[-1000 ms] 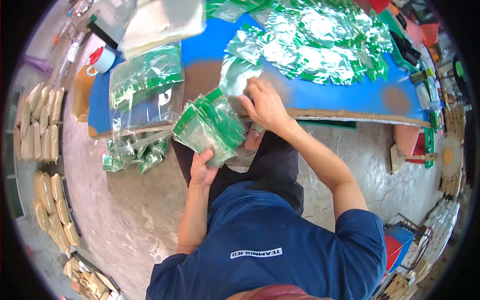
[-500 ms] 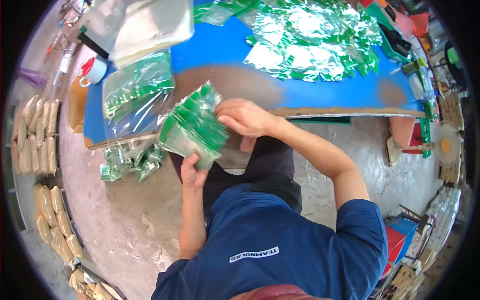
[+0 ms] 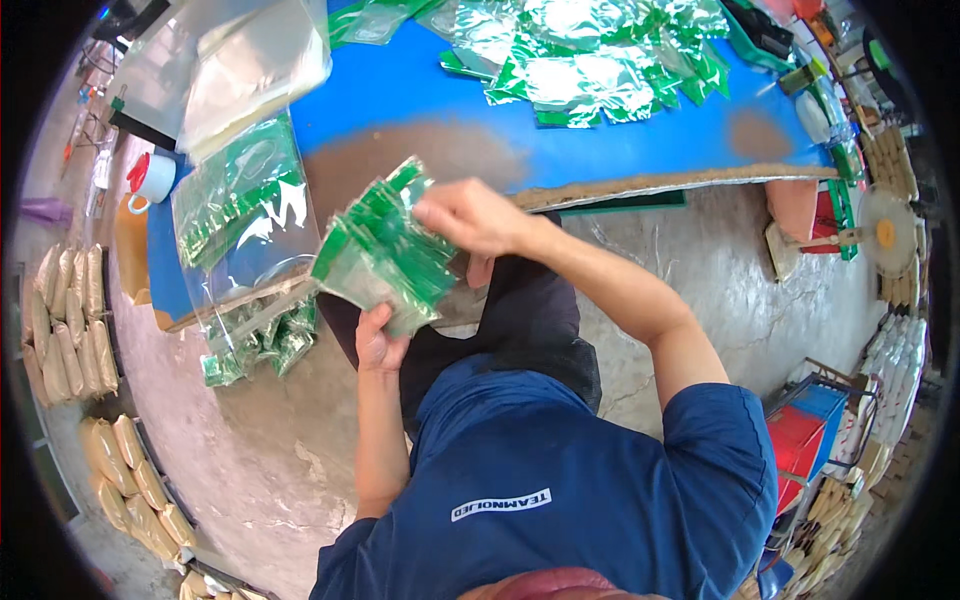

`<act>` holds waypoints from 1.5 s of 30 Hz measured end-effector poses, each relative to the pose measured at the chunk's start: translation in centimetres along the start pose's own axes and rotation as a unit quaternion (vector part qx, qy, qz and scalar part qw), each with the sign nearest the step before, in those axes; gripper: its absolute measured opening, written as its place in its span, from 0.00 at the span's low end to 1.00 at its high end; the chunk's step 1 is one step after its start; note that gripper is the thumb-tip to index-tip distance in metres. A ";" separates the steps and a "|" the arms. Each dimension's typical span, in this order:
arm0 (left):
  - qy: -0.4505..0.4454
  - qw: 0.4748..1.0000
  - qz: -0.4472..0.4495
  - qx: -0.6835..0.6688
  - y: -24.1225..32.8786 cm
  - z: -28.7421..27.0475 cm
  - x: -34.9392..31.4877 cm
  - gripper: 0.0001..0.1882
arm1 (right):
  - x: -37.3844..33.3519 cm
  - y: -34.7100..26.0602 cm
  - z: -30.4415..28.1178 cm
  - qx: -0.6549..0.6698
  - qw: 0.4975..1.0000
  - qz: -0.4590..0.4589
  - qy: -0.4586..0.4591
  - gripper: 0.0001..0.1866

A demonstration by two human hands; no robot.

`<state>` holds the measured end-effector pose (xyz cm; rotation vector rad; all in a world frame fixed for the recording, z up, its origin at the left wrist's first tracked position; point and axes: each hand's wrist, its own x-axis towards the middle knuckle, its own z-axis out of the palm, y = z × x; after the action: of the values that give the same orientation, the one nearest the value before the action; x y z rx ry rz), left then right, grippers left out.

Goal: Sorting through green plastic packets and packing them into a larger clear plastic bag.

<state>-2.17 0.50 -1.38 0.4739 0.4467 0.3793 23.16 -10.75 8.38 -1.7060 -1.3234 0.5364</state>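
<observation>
My left hand [image 3: 382,338] grips a fanned stack of green-and-clear plastic packets [image 3: 375,255] from below, its thumb lying on the front. At the stack's upper right edge is my right hand [image 3: 470,215], bent at the fingers and smeared by motion. Its fingertips are close to the packet edges, and whether they pinch one I cannot tell. Left of the stack, a large clear bag [image 3: 240,215] with green packets inside lies at the table's edge.
On the blue table [image 3: 400,95] shiny green packets [image 3: 590,65] are heaped at the far side. Clear plastic sheets [image 3: 255,75] and a white mug [image 3: 152,180] sit at the left. More packets [image 3: 262,340] hang below the left edge. A fan [image 3: 885,233] stands at right.
The stack is more spread out along its upper edge. My right hand has shifted slightly along that edge, while my left hand keeps its grip. The table has moved left and up in view.
</observation>
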 end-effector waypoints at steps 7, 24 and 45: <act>-0.005 0.999 -0.028 -0.034 -0.9 0.5 0.1 0.38 | 0.2 8.6 -7.8 -0.486 0.819 0.175 0.248 0.27; -0.011 0.999 -0.038 0.005 -0.9 2.1 1.2 0.38 | 3.0 7.3 -6.7 -0.413 0.837 0.000 0.358 0.26; -0.094 0.989 0.080 0.081 2.6 7.2 2.5 0.39 | -3.5 -4.6 -1.0 0.377 0.910 0.155 0.073 0.58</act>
<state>2.84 1.24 4.84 0.7005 0.2585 0.4495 20.27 -14.16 12.09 -1.2573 -0.5980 0.9388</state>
